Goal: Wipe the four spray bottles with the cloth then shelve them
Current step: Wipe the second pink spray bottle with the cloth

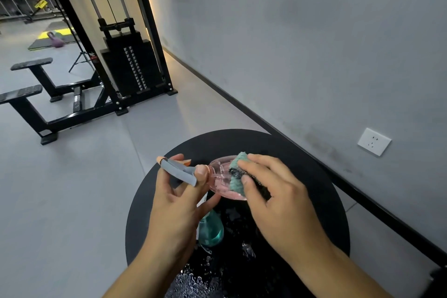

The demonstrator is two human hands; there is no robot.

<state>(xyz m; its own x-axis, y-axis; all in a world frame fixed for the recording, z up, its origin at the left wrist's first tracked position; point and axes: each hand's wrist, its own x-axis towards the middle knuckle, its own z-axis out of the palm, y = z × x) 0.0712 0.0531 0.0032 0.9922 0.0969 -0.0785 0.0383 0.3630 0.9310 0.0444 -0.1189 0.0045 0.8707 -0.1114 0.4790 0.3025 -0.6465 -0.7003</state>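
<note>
A pink see-through spray bottle (pixel 221 180) lies on its side in the air above the round black table (pixel 314 191). My left hand (pixel 176 203) grips its grey spray head and neck, thumb on the collar. My right hand (pixel 273 198) pinches a teal and black cloth (pixel 238 174) and presses it against the bottle's body. Below my left hand a teal spray bottle (pixel 211 228) stands on the table, partly hidden by my fingers. No other bottles show.
Water drops (pixel 193 280) lie on the table's near side. A grey wall with a white socket (pixel 374 141) runs along the right. A black cable weight machine (pixel 125 60) and bench frames (pixel 31 104) stand on the grey floor at the left.
</note>
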